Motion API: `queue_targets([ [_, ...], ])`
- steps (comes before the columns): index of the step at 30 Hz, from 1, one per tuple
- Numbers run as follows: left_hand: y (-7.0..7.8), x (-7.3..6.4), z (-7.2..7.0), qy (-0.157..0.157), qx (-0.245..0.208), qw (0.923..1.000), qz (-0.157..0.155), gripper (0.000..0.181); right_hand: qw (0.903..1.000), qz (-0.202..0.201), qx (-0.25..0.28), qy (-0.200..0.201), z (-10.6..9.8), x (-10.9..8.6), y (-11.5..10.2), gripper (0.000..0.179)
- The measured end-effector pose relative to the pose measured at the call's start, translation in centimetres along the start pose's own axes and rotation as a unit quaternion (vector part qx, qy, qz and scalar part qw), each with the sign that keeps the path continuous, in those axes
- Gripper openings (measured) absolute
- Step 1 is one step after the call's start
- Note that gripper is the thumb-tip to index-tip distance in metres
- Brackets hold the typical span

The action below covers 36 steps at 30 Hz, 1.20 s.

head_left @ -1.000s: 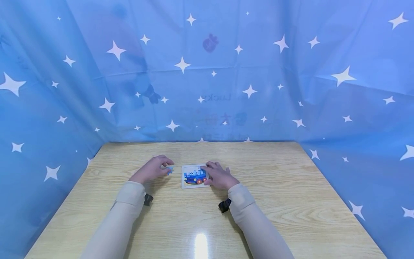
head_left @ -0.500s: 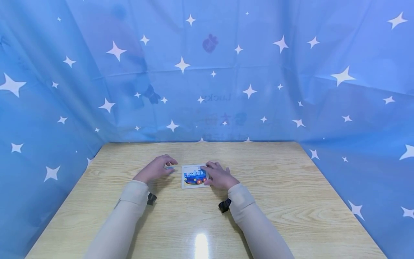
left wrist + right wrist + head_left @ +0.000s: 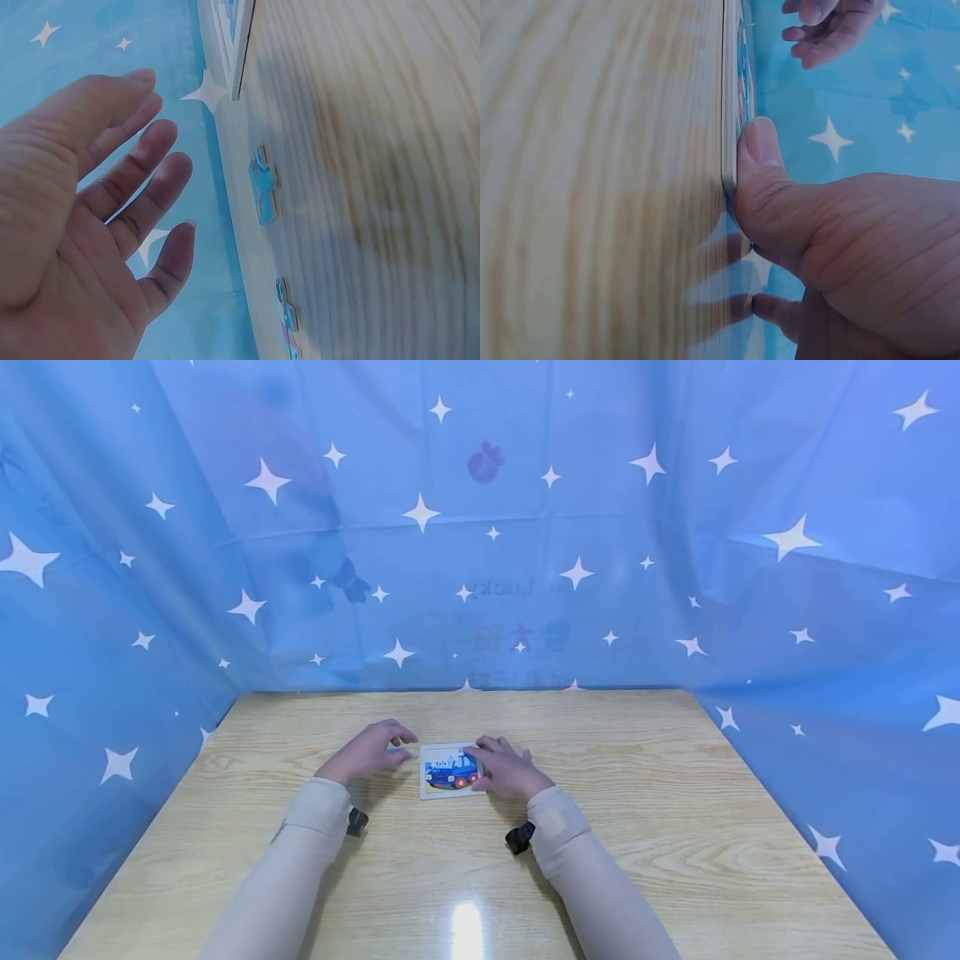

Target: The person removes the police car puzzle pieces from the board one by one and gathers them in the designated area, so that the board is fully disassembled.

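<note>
A jigsaw puzzle in a white frame (image 3: 442,795), picturing a blue cartoon truck with orange wheels, lies flat mid-table. My right hand (image 3: 510,771) holds it at the right side. In the right wrist view the thumb (image 3: 763,150) presses on the frame's edge. Left of the puzzle, my left hand (image 3: 369,752) hovers with fingers apart and nothing in them. Beneath it, in the left wrist view, lie a blue puzzle piece (image 3: 264,191) and a second blue piece (image 3: 285,319) with a touch of pink. The left hand mostly hides these pieces in the head view.
The pale wooden table (image 3: 660,793) runs back to a blue curtain (image 3: 480,552) with white stars, which also hangs along both sides. A black wrist camera (image 3: 357,822) sits at the left cuff, another black camera (image 3: 520,838) at the right.
My left hand has slid a little to the right, closer to the puzzle. The right hand and the puzzle have stayed in place.
</note>
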<state>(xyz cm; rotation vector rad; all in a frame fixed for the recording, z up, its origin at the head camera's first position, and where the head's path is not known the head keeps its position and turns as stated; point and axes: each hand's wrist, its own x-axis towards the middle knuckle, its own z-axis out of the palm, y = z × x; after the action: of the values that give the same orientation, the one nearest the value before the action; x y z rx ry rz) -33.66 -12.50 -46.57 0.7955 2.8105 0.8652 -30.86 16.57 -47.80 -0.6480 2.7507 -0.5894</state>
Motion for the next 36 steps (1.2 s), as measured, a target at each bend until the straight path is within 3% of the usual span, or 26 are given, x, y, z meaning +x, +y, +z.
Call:
queue_targets([
  [18, 0.8, 0.5, 0.7, -0.003, -0.017, 0.9998, 0.007, 0.033, 0.9999, 0.004, -0.007, -0.006, 0.2, 0.2, 0.3, 0.066],
  [29, 1.6, 1.0, 1.1, -0.008, -0.014, 0.9999, -0.005, 0.032, 0.9995, 0.014, -0.028, 0.0, 0.3, 0.5, 0.3, 0.078],
  [36, 2.1, 1.2, 1.4, -0.016, -0.01, 0.9998, -0.006, 0.032, 0.9997, 0.02, -0.015, 0.002, 0.3, 0.4, 0.3, 0.082],
])
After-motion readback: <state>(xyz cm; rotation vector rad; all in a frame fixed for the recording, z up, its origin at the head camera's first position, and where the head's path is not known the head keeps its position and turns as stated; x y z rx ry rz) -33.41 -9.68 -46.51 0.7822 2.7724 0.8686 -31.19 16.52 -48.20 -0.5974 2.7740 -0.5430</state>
